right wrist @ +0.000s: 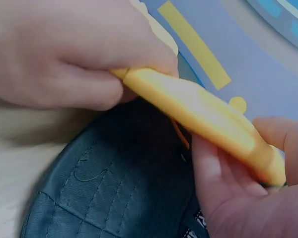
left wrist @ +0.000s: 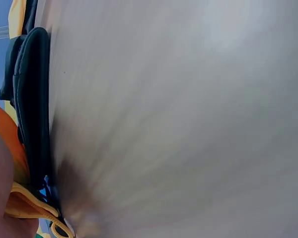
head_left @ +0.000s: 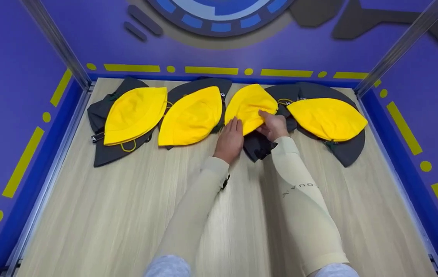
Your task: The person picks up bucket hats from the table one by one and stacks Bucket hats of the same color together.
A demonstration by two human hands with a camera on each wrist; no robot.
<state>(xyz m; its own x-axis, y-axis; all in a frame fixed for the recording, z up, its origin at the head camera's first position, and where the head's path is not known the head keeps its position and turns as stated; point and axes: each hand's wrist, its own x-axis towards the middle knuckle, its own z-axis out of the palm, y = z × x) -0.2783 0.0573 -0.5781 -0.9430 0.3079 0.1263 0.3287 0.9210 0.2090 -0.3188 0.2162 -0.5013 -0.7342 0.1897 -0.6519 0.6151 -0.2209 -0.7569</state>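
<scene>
Both hands hold the third yellow cloth hat [head_left: 250, 100] from the left, close to the back wall. My left hand [head_left: 230, 139] pinches its near left edge; the right wrist view shows the yellow fabric [right wrist: 193, 106] coming out between those fingers. On the other side, my right hand [head_left: 275, 127] grips the hat with the thumb on top and fingers underneath. Below it lies a dark grey hat [head_left: 255, 148], whose stitched brim [right wrist: 119, 178] fills the lower part of the right wrist view. A folded yellow edge [left wrist: 30, 206] shows beside my left hand in the left wrist view.
Two more yellow hats, one at far left [head_left: 136, 113] and one beside it [head_left: 192, 117], lie on dark hats. Another yellow hat [head_left: 328, 119] lies on dark fabric at right. The wooden table [head_left: 126, 215] is bounded by purple panels [head_left: 111, 46] and metal posts.
</scene>
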